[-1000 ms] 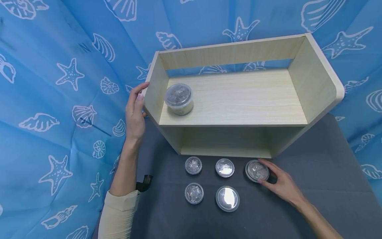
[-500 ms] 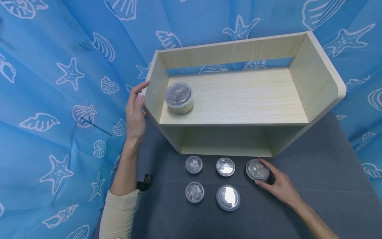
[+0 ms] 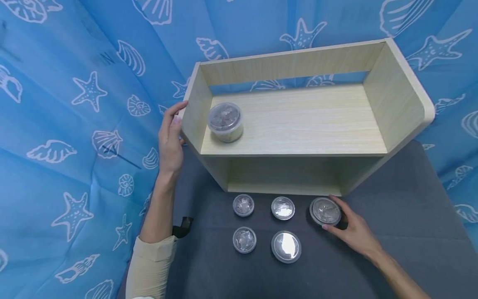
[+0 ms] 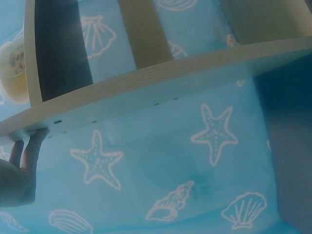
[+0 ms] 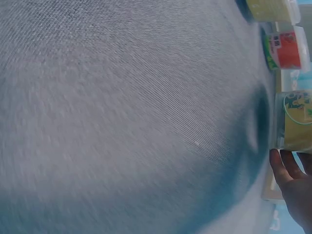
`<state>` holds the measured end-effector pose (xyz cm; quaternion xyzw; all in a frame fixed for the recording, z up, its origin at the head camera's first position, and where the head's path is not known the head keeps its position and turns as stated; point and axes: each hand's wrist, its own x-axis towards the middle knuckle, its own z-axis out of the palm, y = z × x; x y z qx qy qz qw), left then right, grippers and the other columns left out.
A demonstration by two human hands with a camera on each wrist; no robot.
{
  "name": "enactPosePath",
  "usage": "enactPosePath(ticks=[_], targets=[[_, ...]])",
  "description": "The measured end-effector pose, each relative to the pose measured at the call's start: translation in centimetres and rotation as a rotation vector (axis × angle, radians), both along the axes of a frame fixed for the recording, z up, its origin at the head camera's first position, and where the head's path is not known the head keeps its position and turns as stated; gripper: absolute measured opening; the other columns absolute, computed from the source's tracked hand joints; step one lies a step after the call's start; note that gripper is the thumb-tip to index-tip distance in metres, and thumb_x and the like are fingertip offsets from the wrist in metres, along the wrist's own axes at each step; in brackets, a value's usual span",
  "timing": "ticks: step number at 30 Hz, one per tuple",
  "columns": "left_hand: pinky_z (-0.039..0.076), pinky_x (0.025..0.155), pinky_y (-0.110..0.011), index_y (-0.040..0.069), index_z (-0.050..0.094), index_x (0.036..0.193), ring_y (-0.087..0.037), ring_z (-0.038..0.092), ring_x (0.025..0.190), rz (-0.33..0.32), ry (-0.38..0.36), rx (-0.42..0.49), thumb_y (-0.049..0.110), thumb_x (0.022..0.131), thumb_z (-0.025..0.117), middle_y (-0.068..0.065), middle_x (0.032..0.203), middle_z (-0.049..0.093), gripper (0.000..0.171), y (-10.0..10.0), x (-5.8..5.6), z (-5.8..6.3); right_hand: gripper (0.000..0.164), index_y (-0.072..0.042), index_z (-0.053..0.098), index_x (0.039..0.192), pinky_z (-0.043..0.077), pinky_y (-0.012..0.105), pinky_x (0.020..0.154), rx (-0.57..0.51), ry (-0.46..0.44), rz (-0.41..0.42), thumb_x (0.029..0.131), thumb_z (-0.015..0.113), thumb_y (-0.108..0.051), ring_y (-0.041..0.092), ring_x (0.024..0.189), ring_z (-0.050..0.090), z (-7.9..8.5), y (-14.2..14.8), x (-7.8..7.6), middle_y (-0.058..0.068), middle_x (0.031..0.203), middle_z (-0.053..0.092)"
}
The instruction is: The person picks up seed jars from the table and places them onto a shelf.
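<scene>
At the left end of a pale wooden shelf (image 3: 298, 118), my left hand (image 3: 171, 139) grips the edge of the side board; in the left wrist view its fingers (image 4: 32, 151) touch the board's outer face. My right hand (image 3: 356, 230) holds a round clear-lidded plastic tub (image 3: 325, 211) between thumb and fingers, near the shelf's lower right front. Seen from the right wrist, this tub (image 5: 296, 122) has yellowish contents and a printed label, and seems slightly off the cloth. Another lidded tub (image 3: 225, 122) stands on the upper board at the left.
Several smaller lidded tubs stand on the dark grey cloth (image 3: 209, 274), among them a front-left tub (image 3: 244, 240) and a front-middle tub (image 3: 286, 247). The shelf's lower compartment (image 3: 284, 174) faces them. Behind hangs a blue curtain (image 3: 112, 91) with shell and starfish prints.
The tub in my right hand has shifted slightly right and looks a little larger, as if raised. My left hand stays on the shelf, and the head view has moved slightly.
</scene>
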<state>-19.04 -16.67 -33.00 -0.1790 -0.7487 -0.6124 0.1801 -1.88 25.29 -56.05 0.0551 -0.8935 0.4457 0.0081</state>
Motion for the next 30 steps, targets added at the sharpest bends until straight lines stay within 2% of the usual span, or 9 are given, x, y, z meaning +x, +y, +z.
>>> enactPosePath(ticks=[6, 8, 9, 11, 14, 16, 21, 26, 30], targets=[[0.056, 0.073, -0.040, 0.018, 0.054, 0.140, -0.029, 0.056, 0.108, 0.012, -0.019, 0.004, 0.033, 0.104, 0.039, -0.006, 0.137, 0.052, 0.042, 0.0, -0.1, 0.4, 0.090, -0.011, 0.039, 0.152, 0.050, 0.018, 0.074, -0.018, 0.020, 0.028, 0.076, 0.087, -0.014, 0.046, 0.100, 0.066, 1.7, 0.3, -0.2, 0.027, 0.137, 0.052], [0.056, 0.073, -0.040, 0.017, 0.054, 0.140, -0.029, 0.056, 0.108, 0.013, -0.016, 0.001, 0.033, 0.104, 0.039, -0.006, 0.137, 0.052, 0.042, 0.0, -0.1, 0.4, 0.089, -0.011, 0.040, 0.151, 0.051, 0.018, 0.075, -0.029, 0.024, 0.032, 0.076, 0.087, -0.013, 0.044, 0.101, 0.066, 2.3, 0.2, -0.3, 0.027, 0.140, 0.050], [0.056, 0.073, -0.040, 0.016, 0.054, 0.140, -0.029, 0.056, 0.108, 0.010, -0.010, 0.001, 0.033, 0.104, 0.039, -0.006, 0.137, 0.052, 0.042, 0.0, -0.1, 0.3, 0.089, -0.010, 0.040, 0.151, 0.051, 0.016, 0.076, -0.036, 0.024, 0.033, 0.076, 0.087, -0.012, 0.040, 0.102, 0.066, 2.6, 0.2, -0.3, 0.026, 0.141, 0.049], [0.056, 0.072, -0.039, 0.016, 0.054, 0.140, -0.029, 0.056, 0.107, 0.002, -0.006, 0.008, 0.032, 0.104, 0.039, -0.006, 0.137, 0.053, 0.042, 0.1, -0.2, 0.2, 0.088, -0.011, 0.040, 0.151, 0.051, 0.016, 0.076, -0.056, 0.020, 0.035, 0.076, 0.087, -0.011, 0.023, 0.105, 0.066, 3.3, 0.1, -0.3, 0.025, 0.142, 0.049], [0.056, 0.071, -0.038, 0.015, 0.054, 0.140, -0.029, 0.057, 0.106, -0.009, 0.010, 0.013, 0.031, 0.104, 0.040, -0.006, 0.135, 0.054, 0.042, 0.1, -0.3, 0.1, 0.089, -0.012, 0.041, 0.151, 0.047, 0.011, 0.080, -0.097, 0.039, 0.046, 0.075, 0.087, -0.007, -0.003, 0.108, 0.057, 4.1, 0.0, -0.3, 0.023, 0.144, 0.048], [0.056, 0.071, -0.038, 0.016, 0.054, 0.140, -0.029, 0.056, 0.107, -0.008, 0.011, 0.021, 0.031, 0.104, 0.040, -0.006, 0.134, 0.054, 0.042, 0.1, -0.3, 0.0, 0.090, -0.012, 0.041, 0.151, 0.045, 0.007, 0.084, -0.125, 0.057, 0.057, 0.074, 0.086, -0.004, -0.012, 0.111, 0.049, 4.5, -0.1, -0.4, 0.023, 0.145, 0.046], [0.055, 0.072, -0.041, 0.016, 0.054, 0.141, -0.029, 0.056, 0.108, 0.002, 0.017, 0.011, 0.031, 0.104, 0.039, -0.006, 0.134, 0.054, 0.042, 0.1, -0.2, 0.0, 0.092, -0.013, 0.041, 0.151, 0.039, 0.004, 0.092, -0.153, 0.100, 0.071, 0.073, 0.086, 0.002, -0.010, 0.120, 0.046, 5.7, -0.4, -0.5, 0.022, 0.144, 0.047], [0.055, 0.072, -0.042, 0.016, 0.053, 0.141, -0.028, 0.057, 0.109, 0.012, 0.015, -0.005, 0.032, 0.104, 0.039, -0.002, 0.137, 0.053, 0.042, 0.1, -0.1, -0.1, 0.092, -0.014, 0.041, 0.152, 0.039, 0.005, 0.093, -0.151, 0.111, 0.078, 0.072, 0.085, 0.004, -0.008, 0.120, 0.049, 6.9, -0.4, -0.4, 0.017, 0.144, 0.048], [0.056, 0.072, -0.041, 0.016, 0.054, 0.140, -0.029, 0.057, 0.108, 0.009, 0.019, -0.004, 0.032, 0.104, 0.039, -0.004, 0.137, 0.053, 0.042, 0.1, 0.0, -0.1, 0.093, -0.014, 0.041, 0.152, 0.038, 0.005, 0.093, -0.136, 0.121, 0.092, 0.072, 0.085, 0.004, -0.009, 0.121, 0.047, 8.0, -0.5, -0.4, 0.014, 0.145, 0.047]])
